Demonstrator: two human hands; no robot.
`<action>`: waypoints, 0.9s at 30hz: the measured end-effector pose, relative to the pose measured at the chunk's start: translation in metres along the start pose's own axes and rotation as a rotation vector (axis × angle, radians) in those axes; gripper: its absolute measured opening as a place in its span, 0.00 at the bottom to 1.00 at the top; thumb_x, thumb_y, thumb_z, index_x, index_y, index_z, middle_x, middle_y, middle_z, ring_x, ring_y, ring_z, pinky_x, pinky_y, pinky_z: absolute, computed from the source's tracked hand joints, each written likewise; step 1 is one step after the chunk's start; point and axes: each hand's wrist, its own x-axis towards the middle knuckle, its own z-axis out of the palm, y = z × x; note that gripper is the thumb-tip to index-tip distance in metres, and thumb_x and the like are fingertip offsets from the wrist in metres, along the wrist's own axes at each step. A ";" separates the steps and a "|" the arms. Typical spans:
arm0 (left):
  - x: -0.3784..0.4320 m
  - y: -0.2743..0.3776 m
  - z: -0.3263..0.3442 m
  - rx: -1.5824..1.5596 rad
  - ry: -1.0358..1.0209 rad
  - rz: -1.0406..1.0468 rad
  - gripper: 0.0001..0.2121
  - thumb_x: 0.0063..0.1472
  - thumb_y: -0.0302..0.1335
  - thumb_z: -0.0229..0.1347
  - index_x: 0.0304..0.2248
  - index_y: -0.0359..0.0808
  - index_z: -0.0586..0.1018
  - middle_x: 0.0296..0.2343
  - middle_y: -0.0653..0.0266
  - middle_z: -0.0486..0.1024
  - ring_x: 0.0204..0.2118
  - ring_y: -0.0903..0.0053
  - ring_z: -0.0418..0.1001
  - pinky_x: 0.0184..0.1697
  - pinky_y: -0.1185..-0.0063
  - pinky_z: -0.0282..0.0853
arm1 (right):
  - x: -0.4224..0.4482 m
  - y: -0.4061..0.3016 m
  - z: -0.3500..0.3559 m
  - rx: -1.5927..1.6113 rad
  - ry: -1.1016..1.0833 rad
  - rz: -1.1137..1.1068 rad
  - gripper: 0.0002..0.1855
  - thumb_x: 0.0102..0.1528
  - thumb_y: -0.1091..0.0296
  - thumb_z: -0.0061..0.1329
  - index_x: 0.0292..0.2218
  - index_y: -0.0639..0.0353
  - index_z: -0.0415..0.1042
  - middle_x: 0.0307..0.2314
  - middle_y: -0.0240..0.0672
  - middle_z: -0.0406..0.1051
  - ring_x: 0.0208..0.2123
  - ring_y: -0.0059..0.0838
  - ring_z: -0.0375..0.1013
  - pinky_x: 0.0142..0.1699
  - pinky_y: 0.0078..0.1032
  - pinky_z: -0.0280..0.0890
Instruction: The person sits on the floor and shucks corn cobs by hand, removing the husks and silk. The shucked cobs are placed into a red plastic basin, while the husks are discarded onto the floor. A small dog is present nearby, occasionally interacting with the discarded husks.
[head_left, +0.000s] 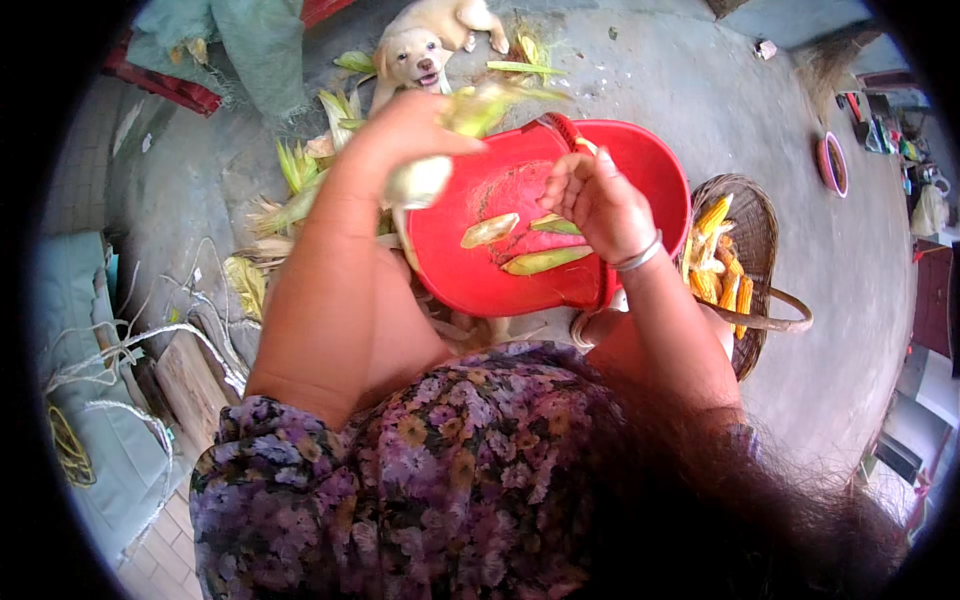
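My left hand (420, 131), blurred, is over the left rim of a red plastic tub (457, 281). It appears closed around green corn husk (480, 109); a pale husk-like piece (420, 182) shows below the thumb. My right hand (600, 195) is above the tub's right part, fingers loosely curled and thumb apart, with no held thing visible. A small pale piece (586, 145) shows by its fingertips; whether they touch is unclear. Inside the tub lie a pale husk piece (490, 230) and a green husk piece (547, 259). A red band crosses the tub.
Loose husks (292, 206) litter the floor at left, near a pale puppy (424, 56). A wicker basket (757, 240) with yellow corn cobs (731, 281) stands right of the tub. White rope (172, 328) and split wood (191, 382) lie at lower left.
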 end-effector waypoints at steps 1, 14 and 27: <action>0.003 -0.036 -0.014 -0.027 0.006 0.009 0.23 0.43 0.40 0.65 0.38 0.37 0.79 0.29 0.61 0.78 0.31 0.78 0.74 0.36 0.78 0.69 | 0.004 0.009 -0.001 -0.077 0.062 0.047 0.23 0.62 0.49 0.31 0.35 0.60 0.67 0.28 0.35 0.70 0.32 0.29 0.70 0.44 0.28 0.63; -0.034 -0.103 -0.061 -0.014 -0.017 -0.481 0.25 0.56 0.43 0.55 0.48 0.36 0.71 0.36 0.62 0.74 0.31 0.80 0.69 0.34 0.81 0.67 | 0.014 0.220 -0.093 -1.632 -0.030 0.574 0.22 0.50 0.51 0.49 0.41 0.57 0.73 0.34 0.44 0.73 0.36 0.38 0.74 0.44 0.31 0.67; -0.007 -0.078 -0.028 0.035 -0.072 -0.355 0.22 0.55 0.37 0.57 0.46 0.34 0.72 0.27 0.64 0.73 0.29 0.81 0.68 0.34 0.82 0.66 | 0.037 0.247 -0.147 -2.051 0.102 0.821 0.22 0.50 0.48 0.46 0.44 0.45 0.69 0.47 0.32 0.65 0.54 0.35 0.58 0.54 0.46 0.54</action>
